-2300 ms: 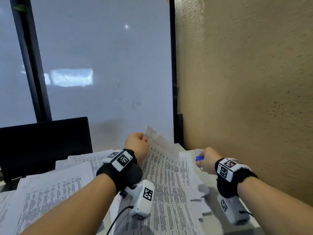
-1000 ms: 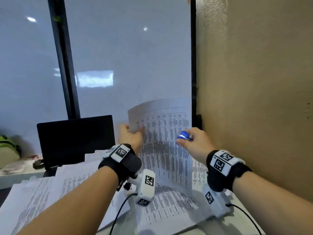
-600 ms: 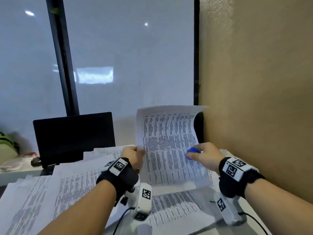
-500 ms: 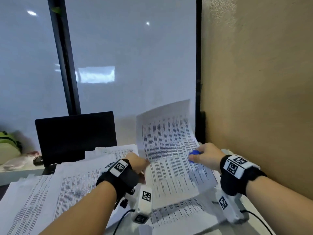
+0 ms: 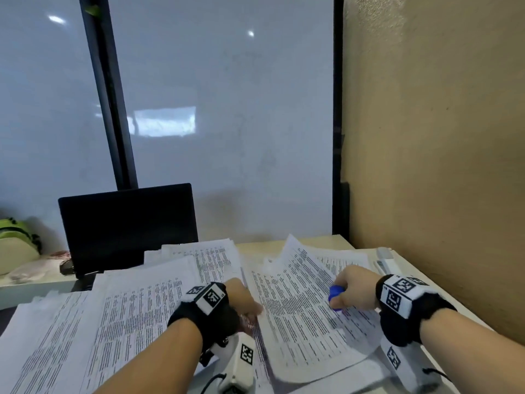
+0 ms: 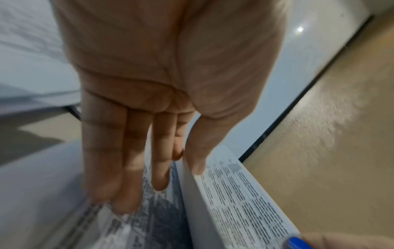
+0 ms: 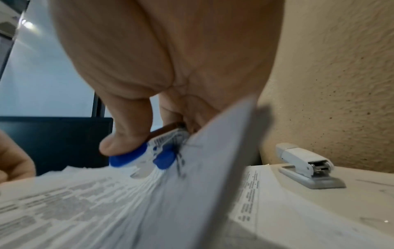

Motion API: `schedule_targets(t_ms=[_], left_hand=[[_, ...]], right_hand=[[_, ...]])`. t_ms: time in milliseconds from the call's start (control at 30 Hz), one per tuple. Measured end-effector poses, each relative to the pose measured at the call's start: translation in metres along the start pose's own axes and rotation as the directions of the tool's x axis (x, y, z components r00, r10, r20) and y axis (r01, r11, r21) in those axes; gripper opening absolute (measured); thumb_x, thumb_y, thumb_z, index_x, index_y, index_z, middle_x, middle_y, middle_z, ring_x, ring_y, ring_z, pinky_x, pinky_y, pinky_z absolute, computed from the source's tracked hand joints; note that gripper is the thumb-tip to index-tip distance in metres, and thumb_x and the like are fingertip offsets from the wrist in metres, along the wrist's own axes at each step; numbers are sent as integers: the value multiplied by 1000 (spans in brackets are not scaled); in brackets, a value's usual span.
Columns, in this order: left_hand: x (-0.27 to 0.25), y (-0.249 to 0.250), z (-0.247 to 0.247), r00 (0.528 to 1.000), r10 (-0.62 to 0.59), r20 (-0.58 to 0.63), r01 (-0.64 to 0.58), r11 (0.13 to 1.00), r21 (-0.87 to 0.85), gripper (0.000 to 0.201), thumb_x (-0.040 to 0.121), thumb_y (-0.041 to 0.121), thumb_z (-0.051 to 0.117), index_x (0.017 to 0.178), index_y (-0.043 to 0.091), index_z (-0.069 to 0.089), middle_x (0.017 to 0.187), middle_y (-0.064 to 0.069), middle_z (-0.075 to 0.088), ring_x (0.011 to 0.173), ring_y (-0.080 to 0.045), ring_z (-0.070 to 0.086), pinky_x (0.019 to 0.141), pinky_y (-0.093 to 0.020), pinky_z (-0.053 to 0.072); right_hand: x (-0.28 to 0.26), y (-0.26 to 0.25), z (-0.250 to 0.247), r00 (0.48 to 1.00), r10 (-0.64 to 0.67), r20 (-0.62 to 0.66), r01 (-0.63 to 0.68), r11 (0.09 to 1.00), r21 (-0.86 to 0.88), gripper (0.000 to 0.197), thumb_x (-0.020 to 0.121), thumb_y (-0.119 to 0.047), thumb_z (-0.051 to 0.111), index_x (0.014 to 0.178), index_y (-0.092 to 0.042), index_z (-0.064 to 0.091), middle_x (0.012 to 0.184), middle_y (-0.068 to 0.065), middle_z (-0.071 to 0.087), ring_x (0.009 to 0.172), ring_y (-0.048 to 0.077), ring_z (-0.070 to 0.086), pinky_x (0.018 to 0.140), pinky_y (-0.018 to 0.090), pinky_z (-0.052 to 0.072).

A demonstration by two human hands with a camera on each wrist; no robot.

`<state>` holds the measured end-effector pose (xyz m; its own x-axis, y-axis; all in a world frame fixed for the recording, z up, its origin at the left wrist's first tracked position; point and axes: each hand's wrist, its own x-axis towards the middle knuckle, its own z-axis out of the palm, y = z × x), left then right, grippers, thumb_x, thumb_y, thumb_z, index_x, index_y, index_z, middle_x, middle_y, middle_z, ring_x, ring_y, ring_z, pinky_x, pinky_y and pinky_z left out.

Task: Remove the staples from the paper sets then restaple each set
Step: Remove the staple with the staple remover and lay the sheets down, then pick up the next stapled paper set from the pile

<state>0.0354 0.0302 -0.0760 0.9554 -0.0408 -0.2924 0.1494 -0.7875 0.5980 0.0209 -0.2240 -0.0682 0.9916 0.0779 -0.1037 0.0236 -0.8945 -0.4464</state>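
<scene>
A printed paper set point(image 5: 298, 314) lies slanted on the desk between my hands, its far corner curling up. My left hand point(image 5: 255, 308) is at its left edge. In the left wrist view the left hand point(image 6: 183, 156) has long straight fingers, and thumb and index tip pinch the edge of the paper set point(image 6: 234, 193). My right hand point(image 5: 336, 300) grips a blue staple remover point(image 5: 335, 297) on the sheet's right side. The right wrist view shows my thumb on the staple remover point(image 7: 145, 156), right against the raised paper corner point(image 7: 213, 160). A white stapler point(image 7: 304, 163) sits by the wall.
More printed stacks point(image 5: 99, 322) cover the desk to the left. A black monitor point(image 5: 127, 226) stands behind them, and a green bag point(image 5: 17, 237) lies far left. The textured wall point(image 5: 440, 166) closes in the right side, with the stapler point(image 5: 385, 260) beside it.
The paper set, held upright in the air a second ago, has come down onto the desk. Both hands dropped with it, the right still gripping the staple remover.
</scene>
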Motion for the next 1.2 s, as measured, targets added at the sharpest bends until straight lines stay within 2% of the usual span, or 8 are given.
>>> schedule_targets(t_ms=[167, 300, 400, 500, 733, 933, 1067, 1200], left_hand=[[-8, 6, -4, 997, 56, -61, -77, 899, -430, 14, 86, -2, 63, 77, 0, 53, 70, -25, 65, 58, -32, 68, 66, -53, 59], [-28, 11, -31, 952, 55, -300, -231, 774, -590, 24, 88, -13, 43, 95, 5, 55, 83, -22, 67, 58, -31, 67, 51, -42, 59], [-39, -4, -60, 914, 26, -404, -280, 763, -583, 25, 87, -11, 42, 98, 2, 59, 92, -23, 69, 72, -35, 70, 61, -46, 60], [-50, -34, -88, 868, -49, -493, -270, 788, -554, 23, 87, -11, 44, 86, 1, 64, 87, -20, 70, 74, -34, 69, 68, -51, 59], [-53, -132, -138, 764, -262, -589, -55, 884, -465, 21, 82, -4, 52, 92, 0, 70, 94, -18, 70, 87, -34, 67, 83, -49, 57], [-64, -161, -143, 768, -306, -563, 292, 949, -118, 36, 94, 9, 47, 128, 4, 56, 131, -13, 59, 116, -27, 57, 91, -28, 47], [-68, -148, -138, 761, -303, -573, 380, 925, 16, 23, 92, 13, 52, 112, 7, 60, 102, -6, 58, 86, -21, 50, 73, -26, 39], [-54, -131, -126, 823, -204, -530, 247, 969, 12, 19, 90, 12, 55, 106, 10, 64, 97, -4, 61, 82, -18, 56, 64, -21, 46]], right_hand=[[-2, -15, -14, 969, -131, -208, 174, 964, 200, 12, 80, -18, 75, 87, -10, 70, 79, 6, 66, 71, 14, 57, 61, 21, 43], [5, -38, -22, 931, -150, -333, 254, 921, 295, 23, 78, -23, 78, 98, -16, 72, 92, 6, 72, 90, 28, 68, 79, 37, 54], [6, -69, -20, 921, -198, -335, 317, 881, 351, 25, 80, -21, 77, 103, -14, 71, 96, 7, 71, 94, 24, 66, 83, 29, 52], [4, -106, -6, 924, -257, -283, 352, 860, 370, 22, 83, -21, 74, 104, -14, 69, 89, 4, 68, 81, 16, 59, 63, 15, 45], [17, -161, 35, 922, -371, -107, 372, 779, 505, 18, 85, -7, 70, 102, -11, 66, 90, 6, 66, 81, 16, 64, 64, 29, 53], [17, -151, 48, 935, -332, 125, 323, 942, 88, 18, 81, -24, 69, 80, -6, 68, 69, 2, 60, 65, 17, 54, 62, 30, 48], [15, -133, 45, 965, -210, 160, 235, 958, -165, 26, 84, -32, 68, 69, -14, 57, 64, -1, 47, 61, 17, 43, 60, 27, 35], [14, -116, 46, 981, -86, 172, 133, 948, -289, 26, 86, -37, 66, 78, -14, 55, 69, 0, 47, 66, 18, 44, 65, 27, 35]])
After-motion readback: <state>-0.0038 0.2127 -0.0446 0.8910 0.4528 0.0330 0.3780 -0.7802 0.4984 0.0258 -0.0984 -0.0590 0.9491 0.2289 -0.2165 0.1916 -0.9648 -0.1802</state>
